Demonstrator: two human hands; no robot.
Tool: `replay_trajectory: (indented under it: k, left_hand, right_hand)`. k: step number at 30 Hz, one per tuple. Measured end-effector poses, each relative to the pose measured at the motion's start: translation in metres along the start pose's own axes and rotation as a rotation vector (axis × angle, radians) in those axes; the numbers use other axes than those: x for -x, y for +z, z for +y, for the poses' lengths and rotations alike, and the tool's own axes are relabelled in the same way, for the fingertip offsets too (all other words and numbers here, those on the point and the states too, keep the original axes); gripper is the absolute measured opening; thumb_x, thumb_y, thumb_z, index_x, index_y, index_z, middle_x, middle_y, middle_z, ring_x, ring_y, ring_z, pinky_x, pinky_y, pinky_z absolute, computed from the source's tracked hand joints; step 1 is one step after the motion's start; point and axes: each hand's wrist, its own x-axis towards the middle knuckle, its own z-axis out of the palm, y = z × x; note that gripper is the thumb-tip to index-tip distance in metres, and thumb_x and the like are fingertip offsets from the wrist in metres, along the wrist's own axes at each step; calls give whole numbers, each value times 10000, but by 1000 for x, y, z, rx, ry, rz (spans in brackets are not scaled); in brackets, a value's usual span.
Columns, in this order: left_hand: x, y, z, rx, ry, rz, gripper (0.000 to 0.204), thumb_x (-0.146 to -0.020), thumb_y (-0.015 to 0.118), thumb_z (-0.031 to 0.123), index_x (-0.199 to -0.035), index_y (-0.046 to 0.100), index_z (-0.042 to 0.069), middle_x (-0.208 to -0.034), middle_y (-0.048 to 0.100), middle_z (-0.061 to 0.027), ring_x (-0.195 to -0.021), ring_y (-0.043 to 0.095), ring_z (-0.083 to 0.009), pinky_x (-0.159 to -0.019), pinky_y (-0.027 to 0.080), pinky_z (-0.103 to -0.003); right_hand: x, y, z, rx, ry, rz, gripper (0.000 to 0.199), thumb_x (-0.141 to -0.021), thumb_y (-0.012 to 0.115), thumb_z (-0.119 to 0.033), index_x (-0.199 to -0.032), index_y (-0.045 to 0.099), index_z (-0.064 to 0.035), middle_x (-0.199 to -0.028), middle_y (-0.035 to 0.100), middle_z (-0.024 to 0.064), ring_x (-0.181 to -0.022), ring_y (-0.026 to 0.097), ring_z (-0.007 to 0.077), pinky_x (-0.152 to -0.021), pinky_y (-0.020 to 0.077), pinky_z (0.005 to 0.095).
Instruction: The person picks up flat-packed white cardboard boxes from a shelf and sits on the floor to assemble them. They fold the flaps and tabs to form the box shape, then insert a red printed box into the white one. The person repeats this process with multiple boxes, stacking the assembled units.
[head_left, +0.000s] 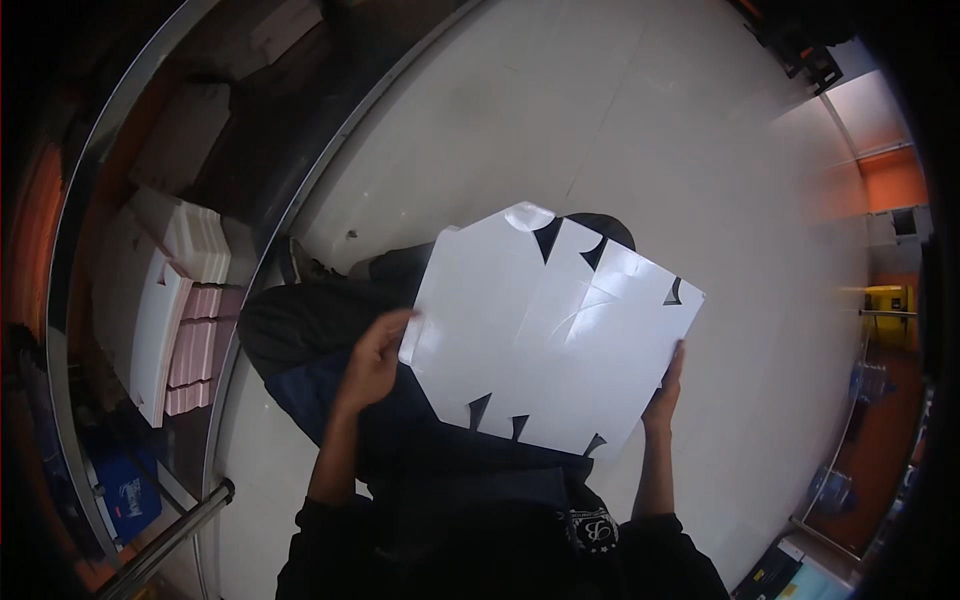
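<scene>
A glossy white notched sheet [535, 330] sits centrally, above a seated person's lap [320, 325]. The right hand [664, 392] holds its four-o'clock edge; the left hand [376, 362] meets its nine-o'clock edge, grip unclear.

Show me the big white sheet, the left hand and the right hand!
White sheet [548, 338]: head view, on its flat middle.
Left hand [375, 362]: head view, middle of the hand.
Right hand [664, 397]: head view, middle of the hand.
</scene>
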Motion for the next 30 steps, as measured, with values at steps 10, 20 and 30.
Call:
replay_trajectory:
  k: [10, 20, 30]
  left_hand:
    - [-34, 36, -1, -193, -241, 121, 532, -973, 470, 332, -1360, 386, -25, -1283, 529, -179, -1163, 512, -240, -992, 374, -317]
    - [-21, 37, 9, -129, -201, 178, 500, -975, 499, 263, -1377, 377, -8, -1254, 554, -176, -1142, 529, -197, -973, 398, -304]
    - [-45, -23, 40, -189, -117, 432, 408, -935, 568, 236, -1257, 520, -10, -1096, 645, -145, -992, 598, -173, -865, 461, -294]
  right_hand:
    - [10, 22, -64, -426, 276, 9, 550, -964, 500, -209, -1405, 271, 26, -1301, 460, 149, -1183, 451, 211, -1028, 332, 346]
    - [8, 25, -82, -123, 164, 99, 536, -896, 515, -75, -1377, 329, 72, -1298, 480, 197, -1172, 484, 262, -1001, 365, 348]
    - [-73, 57, -146, -235, -106, -139, 521, -925, 555, -115, -1358, 349, 91, -1260, 524, 184, -1128, 523, 221, -981, 398, 326]
